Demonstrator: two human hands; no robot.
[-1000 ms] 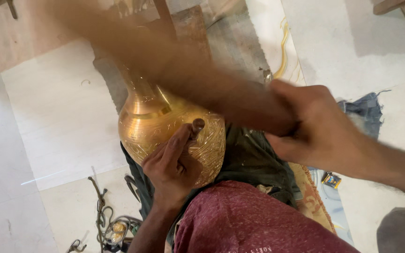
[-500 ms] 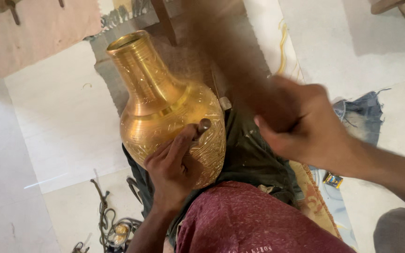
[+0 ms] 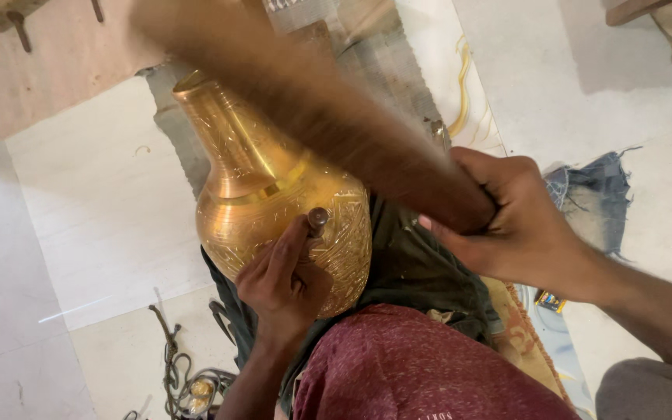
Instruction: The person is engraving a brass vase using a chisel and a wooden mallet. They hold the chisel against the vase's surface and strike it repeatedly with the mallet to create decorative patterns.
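Brass vase (image 3: 274, 202) | left hand (image 3: 285, 284) fingers pinch chisel (image 3: 317, 222) | right hand (image 3: 507, 222) fingers wrapped round raised mallet (image 3: 313, 109)

Left hand (image 3: 285, 276) reaching up from the lower edge, fingers curled, thumb and fingertips pinched shut around something small. Right hand (image 3: 519, 222) entering from the right, forearm slanting, fist clenched tight in a grip.
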